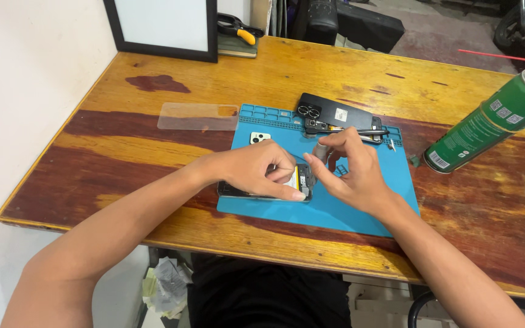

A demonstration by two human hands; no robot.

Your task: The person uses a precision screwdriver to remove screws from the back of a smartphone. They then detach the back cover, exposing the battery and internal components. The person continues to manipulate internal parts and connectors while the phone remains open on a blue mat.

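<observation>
Left hand (261, 171): curled over the opened phone (302, 181) at frame centre, thumb and fingers pressed on its edge.
Right hand (347, 169): fingers pinched narrow on a small grey part (321, 150) just above the phone.
Phone: lay on the blue mat (366, 206), lower middle of the frame.
Black back cover (335, 112): upper edge of the mat, near tweezers (350, 131).
Green spray can (493, 121): lay tilted, right of frame.
Clear strip (197, 116): left of the mat, on the wooden table (123, 152).

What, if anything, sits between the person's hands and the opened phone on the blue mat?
Nothing visible does. The left hand already rests on the opened phone, and the right hand pinches at its top edge. The black back cover lies behind them on the blue mat.
</observation>
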